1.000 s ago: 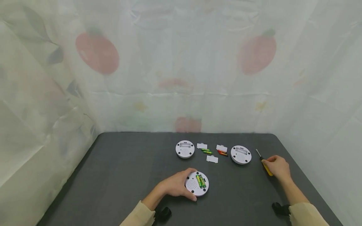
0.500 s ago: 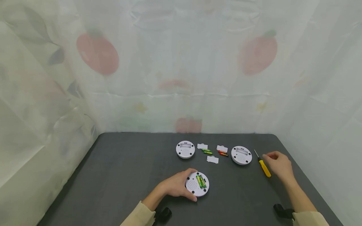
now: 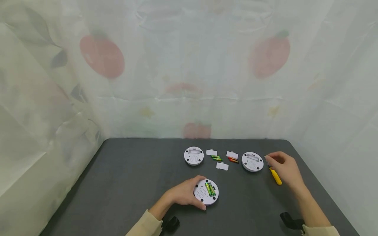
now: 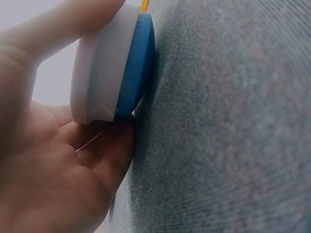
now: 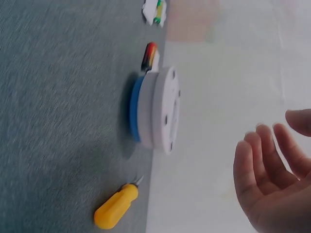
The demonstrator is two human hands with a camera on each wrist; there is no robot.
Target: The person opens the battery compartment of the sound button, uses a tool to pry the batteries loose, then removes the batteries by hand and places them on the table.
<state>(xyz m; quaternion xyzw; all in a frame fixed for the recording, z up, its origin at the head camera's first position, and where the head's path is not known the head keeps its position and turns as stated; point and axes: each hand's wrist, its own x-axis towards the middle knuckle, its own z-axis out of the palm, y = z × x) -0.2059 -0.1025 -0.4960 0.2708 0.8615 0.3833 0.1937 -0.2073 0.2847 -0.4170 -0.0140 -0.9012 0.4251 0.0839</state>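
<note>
My left hand (image 3: 184, 193) holds a round white battery-powered device (image 3: 201, 199) between thumb and fingers on the near middle of the table. Two green batteries (image 3: 210, 189) lie side by side in its upturned face, beside a patch of small holes. The left wrist view shows a blue underside (image 4: 137, 63) below the device's white rim. My right hand (image 3: 284, 168) hovers at the right with loosely bent fingers and nothing in them. Under it on the table lies a yellow-handled screwdriver (image 3: 276, 176), its shaft partly hidden by the fingers in the head view.
Two similar round devices, one further left (image 3: 193, 156) and one near the right hand (image 3: 252, 162), show open battery slots. Between them lie white covers (image 3: 222, 166), green batteries (image 3: 217, 158) and red-black batteries (image 3: 233, 160). Printed curtains (image 3: 189, 65) surround the table.
My right hand has let go of the screwdriver, leaving it on the table, and has lifted and moved left and away from me. The left hand and its device stay put.
</note>
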